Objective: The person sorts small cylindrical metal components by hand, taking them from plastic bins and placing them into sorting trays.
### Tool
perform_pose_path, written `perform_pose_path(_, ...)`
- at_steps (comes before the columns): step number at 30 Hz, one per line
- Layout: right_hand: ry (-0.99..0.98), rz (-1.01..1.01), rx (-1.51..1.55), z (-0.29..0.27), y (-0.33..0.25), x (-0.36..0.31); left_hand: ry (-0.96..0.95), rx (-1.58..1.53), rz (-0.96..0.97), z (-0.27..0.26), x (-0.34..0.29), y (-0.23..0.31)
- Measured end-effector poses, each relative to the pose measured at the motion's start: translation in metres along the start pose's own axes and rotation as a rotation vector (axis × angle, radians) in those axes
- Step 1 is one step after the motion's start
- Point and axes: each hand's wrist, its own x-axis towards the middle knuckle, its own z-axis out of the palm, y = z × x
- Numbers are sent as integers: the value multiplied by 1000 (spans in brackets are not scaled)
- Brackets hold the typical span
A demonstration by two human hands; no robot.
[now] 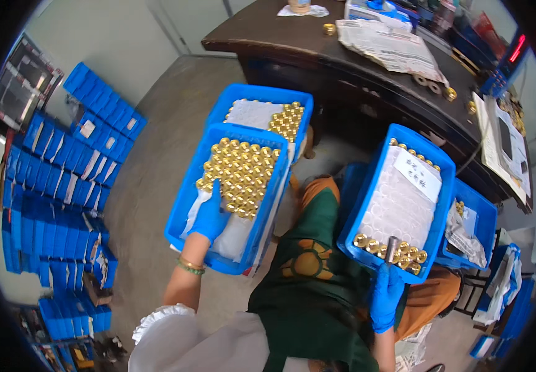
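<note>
My left hand [211, 217], in a blue glove, reaches into a blue plastic bin [178, 218] at the left. Its visible finger stretches out against the rows of brass ring-like fittings [243, 167]; I see nothing held in it. Below the fittings a white sheet [234, 239] covers part of the bin. My right hand [387, 297], gloved in blue too, is closed around a short grey metal pin [392, 250]. The pin's tip stands over the near end of a second blue bin [358, 232], beside brass fittings [404, 253] and a white dimpled sheet [398, 208].
Behind the left bin stands another blue bin [224, 93] of fittings. A dark desk [280, 31] at the back carries newspaper [392, 49] and loose brass pieces. Stacked blue bins [57, 229] line the left wall. At the right is a blue bin [488, 217] with paper in it.
</note>
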Motion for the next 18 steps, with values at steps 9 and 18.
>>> perform_pose_path(9,-161,-241,-198,3,-16,-10,-251,-335,1112,77,-11,226)
perform_pose_path(18,-9,-64,-108,-38,10,-19,-680,-9,819,146,-17,308)
